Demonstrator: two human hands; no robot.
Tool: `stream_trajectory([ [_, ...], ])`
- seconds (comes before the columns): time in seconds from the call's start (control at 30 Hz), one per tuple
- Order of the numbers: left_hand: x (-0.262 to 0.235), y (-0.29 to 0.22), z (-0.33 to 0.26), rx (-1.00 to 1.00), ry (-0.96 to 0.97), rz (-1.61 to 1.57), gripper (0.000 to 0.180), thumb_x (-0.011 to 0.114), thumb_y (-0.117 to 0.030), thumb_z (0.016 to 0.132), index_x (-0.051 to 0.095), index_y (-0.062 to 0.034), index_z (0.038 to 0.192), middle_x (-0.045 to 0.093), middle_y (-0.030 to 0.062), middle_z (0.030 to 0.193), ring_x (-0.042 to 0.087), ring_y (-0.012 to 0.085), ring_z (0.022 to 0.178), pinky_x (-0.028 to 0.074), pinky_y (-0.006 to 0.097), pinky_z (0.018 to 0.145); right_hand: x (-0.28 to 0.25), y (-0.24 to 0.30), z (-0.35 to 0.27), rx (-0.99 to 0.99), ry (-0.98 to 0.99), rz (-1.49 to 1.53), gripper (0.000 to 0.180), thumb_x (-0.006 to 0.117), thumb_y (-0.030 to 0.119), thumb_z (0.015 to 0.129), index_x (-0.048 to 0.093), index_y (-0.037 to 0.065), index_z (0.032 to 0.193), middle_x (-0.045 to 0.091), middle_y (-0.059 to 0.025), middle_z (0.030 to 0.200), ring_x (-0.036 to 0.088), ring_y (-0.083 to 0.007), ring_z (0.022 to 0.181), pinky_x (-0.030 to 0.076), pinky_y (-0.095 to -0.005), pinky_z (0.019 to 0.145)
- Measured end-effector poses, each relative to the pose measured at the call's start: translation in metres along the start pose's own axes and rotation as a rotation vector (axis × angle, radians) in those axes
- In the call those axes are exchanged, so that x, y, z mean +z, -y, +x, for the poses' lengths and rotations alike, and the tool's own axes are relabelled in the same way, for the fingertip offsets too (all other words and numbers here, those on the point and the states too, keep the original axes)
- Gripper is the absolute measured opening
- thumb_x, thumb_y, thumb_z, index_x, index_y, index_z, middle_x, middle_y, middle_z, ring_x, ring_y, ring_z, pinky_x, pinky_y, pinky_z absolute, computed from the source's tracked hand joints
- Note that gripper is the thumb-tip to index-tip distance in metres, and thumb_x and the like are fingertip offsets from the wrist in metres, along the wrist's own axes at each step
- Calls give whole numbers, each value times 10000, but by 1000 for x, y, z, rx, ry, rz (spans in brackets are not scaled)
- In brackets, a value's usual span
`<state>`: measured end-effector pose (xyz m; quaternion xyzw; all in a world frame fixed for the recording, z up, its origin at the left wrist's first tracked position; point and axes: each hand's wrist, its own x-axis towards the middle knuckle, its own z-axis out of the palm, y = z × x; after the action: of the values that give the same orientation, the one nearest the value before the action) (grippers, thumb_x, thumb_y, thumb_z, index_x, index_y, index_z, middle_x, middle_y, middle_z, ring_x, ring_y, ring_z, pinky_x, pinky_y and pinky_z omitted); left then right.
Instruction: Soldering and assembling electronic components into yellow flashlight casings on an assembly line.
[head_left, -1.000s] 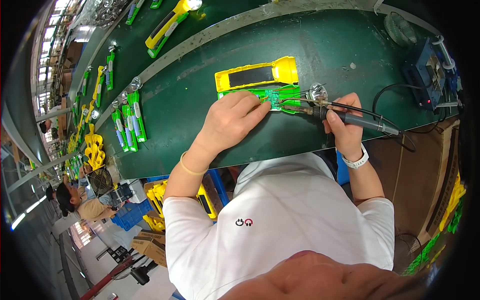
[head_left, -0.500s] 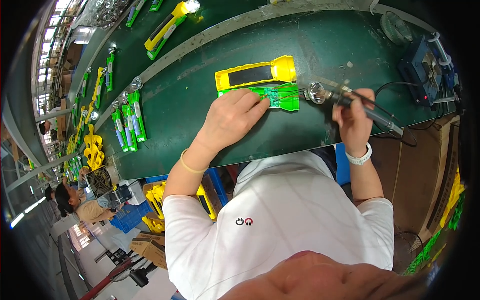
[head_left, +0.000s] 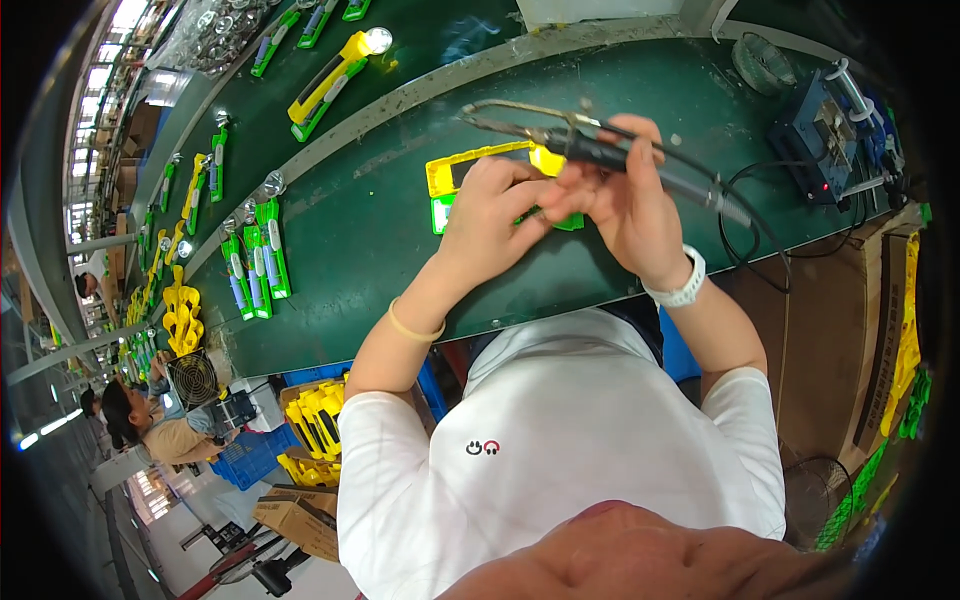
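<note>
My right hand is closed around a soldering iron with a curved metal guide, its tip pointing left above the bench. The lower fingers of that hand meet the fingertips of my left hand. My left hand is bent over a green flashlight housing half, its fingers closed; whatever is pinched there is hidden. Only the ends of the green half show, and its circuit board is covered. Just behind lies a yellow housing half, partly hidden by my hand and the iron.
Several green flashlight halves lie to the left, with yellow parts beyond. A yellow-green pair rests past the metal rail. At right stand a blue soldering unit with cables and a wire coil. A person sits far left.
My right hand has moved left to my left hand, swinging the soldering iron up and leftward. The silver reflector seen beside the green half is now hidden.
</note>
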<state>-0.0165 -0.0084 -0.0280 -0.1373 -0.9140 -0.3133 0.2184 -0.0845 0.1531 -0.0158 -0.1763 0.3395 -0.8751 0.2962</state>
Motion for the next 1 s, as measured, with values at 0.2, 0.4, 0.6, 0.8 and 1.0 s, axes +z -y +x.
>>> stream_trajectory([
  [0.2,1,2,14,-475,64,-195,87,656,-115,757,609,-52,796,553,56,637,558,206,654,407,329,558,-41,5,63,-178,-99,-505,353,342,377,975,342,94,1187,573,-151,1031,613,-271,968,496,-349,826],
  [0.4,10,23,-6,-81,7,-5,111,664,-90,741,613,-47,830,583,94,716,553,262,652,430,341,608,-56,-9,56,118,-69,-506,325,341,358,980,341,99,1176,574,-130,1024,609,-254,990,464,-359,894],
  [0.6,-8,25,-16,-97,84,53,110,629,-48,760,545,-38,831,560,100,831,533,281,792,430,361,728,-54,-13,16,31,-109,-650,311,357,335,980,372,77,1152,562,-125,1032,572,-228,1031,450,-308,791],
  [0.8,-12,21,-14,-213,174,-48,159,656,-68,754,605,-44,903,611,88,873,569,264,815,456,344,736,-73,1,0,-192,-71,-356,262,462,281,951,392,65,1082,533,-95,819,483,-110,670,373,-218,553],
  [1.0,-9,23,-14,-313,90,-46,115,677,-62,735,668,-60,849,622,72,731,597,220,685,484,310,628,-76,7,-11,-110,-220,-374,209,586,152,868,430,61,974,496,-50,781,477,-108,548,390,-216,492],
])
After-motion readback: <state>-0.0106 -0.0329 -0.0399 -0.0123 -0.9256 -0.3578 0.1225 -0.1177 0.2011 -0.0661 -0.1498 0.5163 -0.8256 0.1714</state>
